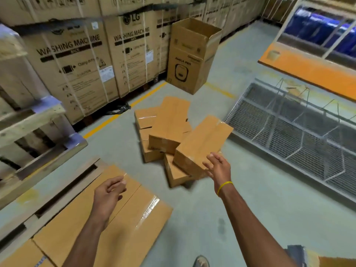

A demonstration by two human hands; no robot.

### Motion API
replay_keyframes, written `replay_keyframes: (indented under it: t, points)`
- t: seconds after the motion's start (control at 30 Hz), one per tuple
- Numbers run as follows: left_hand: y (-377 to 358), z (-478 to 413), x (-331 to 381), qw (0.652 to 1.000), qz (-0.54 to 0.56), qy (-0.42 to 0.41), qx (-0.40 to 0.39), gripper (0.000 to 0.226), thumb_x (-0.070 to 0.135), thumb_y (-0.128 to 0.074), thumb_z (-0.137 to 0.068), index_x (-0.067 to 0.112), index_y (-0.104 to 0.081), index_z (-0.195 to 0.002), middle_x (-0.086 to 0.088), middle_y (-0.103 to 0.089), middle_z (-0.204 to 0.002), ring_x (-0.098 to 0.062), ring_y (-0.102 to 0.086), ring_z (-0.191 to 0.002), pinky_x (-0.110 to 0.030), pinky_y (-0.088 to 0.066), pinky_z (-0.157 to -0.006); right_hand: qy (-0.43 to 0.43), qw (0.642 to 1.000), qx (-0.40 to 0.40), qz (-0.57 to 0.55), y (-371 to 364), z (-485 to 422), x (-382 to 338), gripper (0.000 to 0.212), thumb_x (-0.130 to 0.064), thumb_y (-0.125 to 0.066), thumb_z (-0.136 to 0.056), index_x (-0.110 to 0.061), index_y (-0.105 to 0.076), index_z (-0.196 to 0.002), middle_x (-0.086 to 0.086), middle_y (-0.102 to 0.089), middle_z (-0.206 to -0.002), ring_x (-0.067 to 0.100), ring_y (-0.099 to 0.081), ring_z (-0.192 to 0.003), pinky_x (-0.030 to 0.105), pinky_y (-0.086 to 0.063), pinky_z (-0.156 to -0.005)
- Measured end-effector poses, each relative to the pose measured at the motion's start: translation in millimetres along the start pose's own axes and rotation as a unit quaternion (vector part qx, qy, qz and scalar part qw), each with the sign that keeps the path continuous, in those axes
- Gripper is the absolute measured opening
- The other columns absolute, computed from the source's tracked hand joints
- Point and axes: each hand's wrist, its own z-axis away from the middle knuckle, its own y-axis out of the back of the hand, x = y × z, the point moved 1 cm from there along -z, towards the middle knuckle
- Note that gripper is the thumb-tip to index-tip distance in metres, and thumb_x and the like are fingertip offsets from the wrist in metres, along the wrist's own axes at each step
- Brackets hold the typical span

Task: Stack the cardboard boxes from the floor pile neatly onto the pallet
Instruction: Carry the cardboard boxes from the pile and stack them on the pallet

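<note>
The cardboard boxes are seen heaped on the floor, with the uppermost box tilted across the others. The right hand is held at its near end, grip apart and fingers spread; contact cannot be told. The left hand, loosely curled and holding nothing, is held above flat boxes laid on the pallet.

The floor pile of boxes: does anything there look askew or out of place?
Yes. The floor pile is jumbled: its boxes lie crossed at different angles, and the nearest box, by the right hand, rests tilted on others. The stacked boxes on the pallet lie flat, side by side.
</note>
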Motion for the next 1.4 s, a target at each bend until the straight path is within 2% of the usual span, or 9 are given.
replay_keyframes:
  t: [0.1, 0.27, 0.43, 0.67, 0.87, 0.97, 1.13, 1.27, 1.4]
  points:
    - [-36, 24, 14, 1.0, 0.016, -0.002, -0.008, 0.02, 0.012, -0.069, -0.098, 0.014, -0.07, -0.118, -0.012, -0.074, -0.109, -0.029, -0.07, -0.104, -0.047, -0.054, -0.096, 0.01, 1.0, 0.014, 0.0, 38, 7, -15, 0.033, -0.023, -0.062, -0.1, -0.014, -0.06, -0.132, 0.007, -0.067, -0.127, 0.02, -0.071, -0.095, 0.03, -0.051, -0.073]
    - [-98, 61, 21, 0.999, 0.049, -0.003, -0.009, 0.02, 0.015, -0.071, -0.097, 0.015, -0.071, -0.118, -0.012, -0.076, -0.106, -0.028, -0.072, -0.105, -0.048, -0.055, -0.098, 0.009, 1.0, 0.001, 0.01, 88, 1, -25, 0.03, -0.023, -0.061, -0.1, -0.015, -0.062, -0.129, 0.005, -0.069, -0.122, 0.022, -0.072, -0.099, 0.032, -0.052, -0.075]
    - [-162, 99, 15, 0.998, 0.066, 0.004, 0.003, 0.026, 0.014, -0.073, -0.096, 0.011, -0.07, -0.122, -0.01, -0.076, -0.107, -0.027, -0.072, -0.103, -0.047, -0.056, -0.096, 0.012, 1.0, -0.019, -0.004, 152, -2, -38, 0.024, -0.021, -0.063, -0.099, -0.015, -0.064, -0.122, 0.004, -0.071, -0.104, 0.018, -0.069, -0.088, 0.029, -0.054, -0.068]
    - [-275, 130, 23, 0.998, 0.054, 0.002, -0.042, 0.028, 0.013, -0.071, -0.098, 0.007, -0.069, -0.125, -0.012, -0.075, -0.106, -0.033, -0.07, -0.106, -0.048, -0.056, -0.097, 0.03, 0.999, 0.006, -0.033, 258, -16, -75, 0.023, -0.022, -0.063, -0.098, -0.017, -0.065, -0.12, 0.003, -0.071, -0.115, 0.021, -0.071, -0.095, 0.038, -0.054, -0.083]
    - [-392, 133, 53, 0.988, 0.079, 0.03, -0.13, 0.032, 0.011, -0.072, -0.096, 0.005, -0.066, -0.127, -0.02, -0.072, -0.122, -0.039, -0.068, -0.117, -0.035, -0.056, -0.084, 0.064, 0.996, 0.047, -0.039, 339, -31, -112, 0.008, -0.02, -0.062, -0.098, -0.025, -0.064, -0.104, 0.0, -0.069, -0.106, 0.016, -0.07, -0.088, 0.032, -0.047, -0.071]
    - [-430, 129, 56, 0.983, 0.074, 0.041, -0.164, 0.037, 0.009, -0.069, -0.096, 0.003, -0.064, -0.133, -0.021, -0.07, -0.125, -0.039, -0.067, -0.115, -0.026, -0.062, -0.067, 0.064, 0.995, 0.069, -0.039, 365, -41, -116, 0.019, -0.019, -0.062, -0.098, -0.019, -0.065, -0.116, -0.001, -0.068, -0.108, 0.014, -0.07, -0.087, 0.028, -0.045, -0.067]
    - [-464, 108, 54, 0.975, 0.076, 0.063, -0.201, 0.037, 0.01, -0.065, -0.099, 0.008, -0.063, -0.135, -0.014, -0.071, -0.119, -0.022, -0.068, -0.096, -0.018, -0.059, -0.059, 0.045, 0.994, 0.091, -0.026, 375, -67, -109, 0.025, -0.023, -0.063, -0.097, -0.018, -0.066, -0.121, 0.0, -0.069, -0.11, 0.014, -0.07, -0.088, 0.028, -0.046, -0.07]
    - [-469, 67, 48, 0.974, 0.076, 0.084, -0.198, 0.035, 0.008, -0.065, -0.099, 0.007, -0.062, -0.133, -0.01, -0.073, -0.111, -0.026, -0.07, -0.101, -0.022, -0.06, -0.069, 0.021, 0.996, 0.082, -0.007, 345, -104, -100, 0.022, -0.025, -0.062, -0.097, -0.021, -0.067, -0.118, -0.003, -0.07, -0.108, 0.017, -0.072, -0.095, 0.031, -0.05, -0.077]
    - [-465, 0, 41, 0.976, 0.076, 0.117, -0.168, 0.035, 0.009, -0.064, -0.101, 0.006, -0.063, -0.135, -0.017, -0.072, -0.123, -0.034, -0.069, -0.114, -0.033, -0.063, -0.081, -0.004, 0.998, 0.068, 0.003, 290, -153, -100, 0.022, -0.025, -0.063, -0.097, -0.021, -0.068, -0.118, -0.002, -0.071, -0.112, 0.021, -0.072, -0.1, 0.033, -0.052, -0.081]
